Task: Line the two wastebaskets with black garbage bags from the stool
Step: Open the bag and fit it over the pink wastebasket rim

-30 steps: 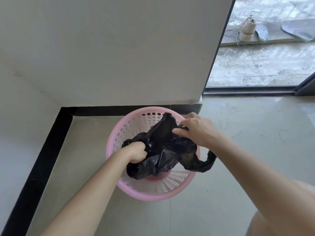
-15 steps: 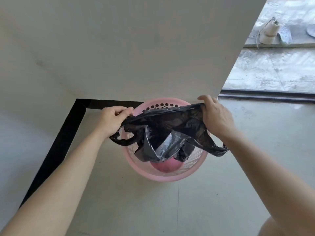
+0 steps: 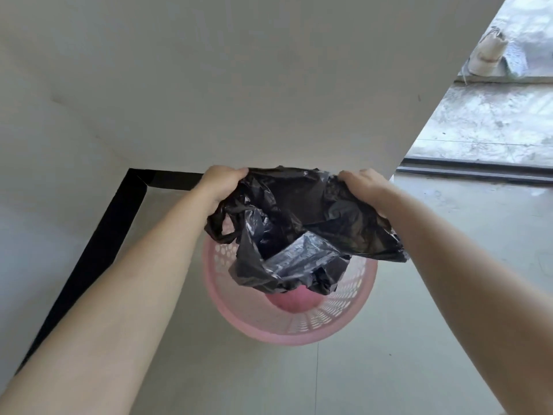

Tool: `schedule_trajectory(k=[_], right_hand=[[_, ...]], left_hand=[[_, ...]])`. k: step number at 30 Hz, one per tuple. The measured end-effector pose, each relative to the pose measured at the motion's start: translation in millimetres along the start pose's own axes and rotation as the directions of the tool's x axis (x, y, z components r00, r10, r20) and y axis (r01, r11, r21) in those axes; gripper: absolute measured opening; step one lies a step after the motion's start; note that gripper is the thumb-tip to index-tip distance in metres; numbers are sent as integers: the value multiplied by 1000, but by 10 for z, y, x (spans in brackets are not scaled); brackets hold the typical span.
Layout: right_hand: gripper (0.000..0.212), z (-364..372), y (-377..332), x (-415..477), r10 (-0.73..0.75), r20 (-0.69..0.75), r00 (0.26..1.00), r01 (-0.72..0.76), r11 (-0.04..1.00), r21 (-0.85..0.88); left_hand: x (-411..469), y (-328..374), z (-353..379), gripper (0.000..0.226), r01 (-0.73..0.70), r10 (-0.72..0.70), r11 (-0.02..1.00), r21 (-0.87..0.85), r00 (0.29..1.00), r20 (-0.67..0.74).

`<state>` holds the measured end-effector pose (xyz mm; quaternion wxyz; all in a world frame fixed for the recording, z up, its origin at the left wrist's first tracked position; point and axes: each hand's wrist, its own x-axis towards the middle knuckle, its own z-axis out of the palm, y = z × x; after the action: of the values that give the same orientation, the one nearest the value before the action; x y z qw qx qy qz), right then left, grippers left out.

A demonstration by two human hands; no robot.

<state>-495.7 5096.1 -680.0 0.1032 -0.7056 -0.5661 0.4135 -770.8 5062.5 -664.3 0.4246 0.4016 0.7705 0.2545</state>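
Observation:
A black garbage bag (image 3: 299, 226) hangs stretched between my two hands above a pink perforated wastebasket (image 3: 344, 319) that stands on the floor near the wall corner. My left hand (image 3: 223, 182) grips the bag's left top edge, and one handle loop dangles below it. My right hand (image 3: 363, 185) grips the right top edge. The bag's crumpled bottom droops into the basket's mouth and hides its far rim. Part of the pink basket floor shows under the bag. No stool and no other wastebasket are in view.
A white wall (image 3: 239, 85) with a black baseboard (image 3: 119, 223) runs behind and to the left of the basket. To the right, a dark door track (image 3: 478, 169) leads to an outdoor concrete floor with a white shoe (image 3: 278, 52). Pale tiled floor (image 3: 434, 295) surrounds the basket.
My hands lifted the bag out of the basket and pulled its top edge apart. Over the last half second they rose higher, and the view tilted further down.

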Motion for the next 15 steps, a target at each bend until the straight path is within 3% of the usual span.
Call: schedule_trajectory(k=[2,6,8,10,11,12,15], right_hand=[[33,96,-1,16,162,162,973,-189,968,165],[29,178,134,17,228,297,927,-316,902,293],[25,163,182,9,216,324,921,-328,880,344],[16,137,196,3,192,246,950,-276,886,373],[13,118,197,-1,159,197,967,-228,884,408],[9,93,203,-3,117,158,980,-176,879,443],[8,9,274,-73,5,104,995,-48,907,418]], left_hand=[[72,-55,76,14,181,-175,983,-39,976,127],[-9,-325,24,22,160,-154,987,19,898,413],[-5,-412,-69,12,129,-112,991,-29,937,331],[-19,-475,-199,19,-86,90,986,141,996,-20],[-79,-473,-256,19,-184,218,956,227,966,-136],[-166,-484,-301,16,-265,301,938,224,943,-143],[-468,-602,-235,24,-292,276,951,99,950,148]])
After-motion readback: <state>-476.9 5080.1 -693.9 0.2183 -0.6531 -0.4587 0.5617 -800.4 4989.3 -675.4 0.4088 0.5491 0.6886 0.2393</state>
